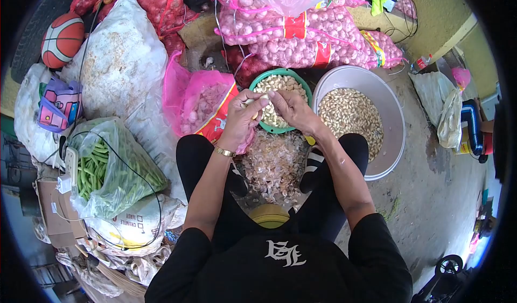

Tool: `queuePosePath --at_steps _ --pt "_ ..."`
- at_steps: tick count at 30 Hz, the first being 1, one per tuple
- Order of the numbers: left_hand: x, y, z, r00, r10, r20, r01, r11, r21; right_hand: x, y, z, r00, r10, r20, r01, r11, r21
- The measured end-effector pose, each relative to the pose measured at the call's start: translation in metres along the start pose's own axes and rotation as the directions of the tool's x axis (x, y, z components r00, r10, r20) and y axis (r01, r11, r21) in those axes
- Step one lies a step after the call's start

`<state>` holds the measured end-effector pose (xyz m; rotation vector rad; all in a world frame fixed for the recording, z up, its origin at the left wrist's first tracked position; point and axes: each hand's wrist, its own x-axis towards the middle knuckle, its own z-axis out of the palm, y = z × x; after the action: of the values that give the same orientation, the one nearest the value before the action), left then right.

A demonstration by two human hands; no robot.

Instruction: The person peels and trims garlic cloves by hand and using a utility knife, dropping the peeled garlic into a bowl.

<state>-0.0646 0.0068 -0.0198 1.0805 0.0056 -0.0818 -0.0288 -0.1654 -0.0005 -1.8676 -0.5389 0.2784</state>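
Observation:
My left hand [243, 113], a gold-coloured band at its wrist, is closed with a pale garlic clove [263, 98] at its fingertips. My right hand [293, 111] pinches at the same clove from the other side, the fingertips almost meeting. Both hands are above the near part of a green basin [307, 86] that holds pale peeled garlic cloves [278, 83]. Below them, a heap of papery garlic skins [273, 166] covers the floor between my feet. To the right, a large grey tub [397, 125] contains many brownish unpeeled cloves [350, 114].
Pink net sacks of garlic bulbs [301, 31] are stacked behind the basin. An opened pink net bag [175, 96] lies left of my hands. Farther left are a clear bag of green beans [129, 163], white sacks [121, 61], a trailing cable and a basketball [63, 40].

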Motion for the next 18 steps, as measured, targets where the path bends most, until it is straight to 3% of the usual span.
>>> queuePosePath --at_steps 4,5,7,11,14,18 --pt "0.001 -0.003 0.000 0.999 0.031 0.011 -0.031 0.999 0.008 -0.001 -0.006 0.001 0.996 -0.081 -0.029 0.081 0.997 -0.008" --pt "0.001 -0.004 0.002 0.998 0.034 -0.045 -0.033 0.999 0.018 -0.001 -0.007 0.002 0.996 -0.080 -0.029 0.079 0.997 -0.007" --pt "0.001 -0.005 0.002 0.994 0.036 -0.104 -0.033 0.999 0.027 -0.001 -0.008 0.005 0.963 -0.252 -0.094 0.239 0.962 -0.135" --pt "-0.002 -0.004 0.006 0.998 0.029 -0.051 -0.030 0.999 -0.030 0.006 -0.003 -0.006 0.978 -0.177 -0.106 0.162 0.977 -0.136" --pt "-0.004 0.000 0.009 0.998 0.015 -0.062 -0.020 0.996 -0.092 0.005 -0.002 -0.009 0.997 -0.036 -0.064 0.036 0.999 -0.001" --pt "-0.003 0.000 0.006 0.998 0.028 -0.051 -0.035 0.989 -0.143 0.001 -0.005 -0.002 0.995 -0.052 -0.090 0.054 0.998 0.020"
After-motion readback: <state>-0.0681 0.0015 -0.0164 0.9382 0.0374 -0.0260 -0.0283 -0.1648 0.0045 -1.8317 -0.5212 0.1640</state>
